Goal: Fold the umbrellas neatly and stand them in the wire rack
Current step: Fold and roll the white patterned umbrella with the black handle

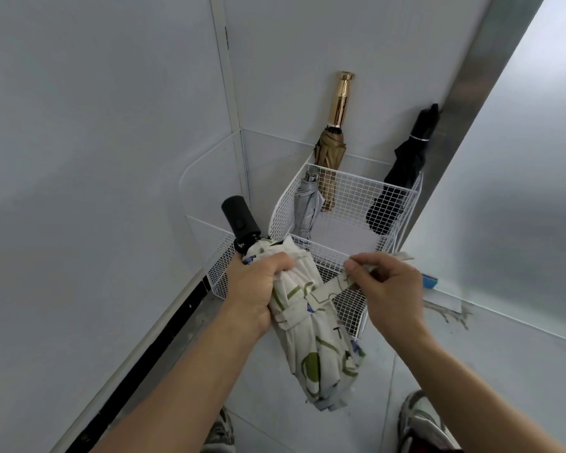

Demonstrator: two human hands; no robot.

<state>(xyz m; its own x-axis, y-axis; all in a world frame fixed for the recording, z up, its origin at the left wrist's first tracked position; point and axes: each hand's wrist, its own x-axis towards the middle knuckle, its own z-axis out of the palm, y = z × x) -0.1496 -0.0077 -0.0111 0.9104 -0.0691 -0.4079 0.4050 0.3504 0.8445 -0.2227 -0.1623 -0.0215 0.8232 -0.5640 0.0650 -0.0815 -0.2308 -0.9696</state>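
two shoes show at the bottom edge of the frame, on pale floor tiles. above them, in the lower middle, the left hand is clenched round the gathered cloth of the patterned umbrella, just under its black handle, which points to the upper left. the umbrella is held in the air in front of the wire rack, tip slanting down to the lower right. its cloth is cream with olive-green shapes and small blue marks, bunched in loose, uneven folds. the right hand pinches the free end of the umbrella's strap between thumb and forefinger, with the other fingers curled; the strap runs out to the right.

behind the hands, in the middle of the frame, stands the white wire rack, in a corner of grey walls. its far section holds three umbrellas. a grey umbrella and a gold umbrella with a shiny gold handle stand together at the left. a black umbrella leans at the right against a metal strip. that makes four umbrellas in all.
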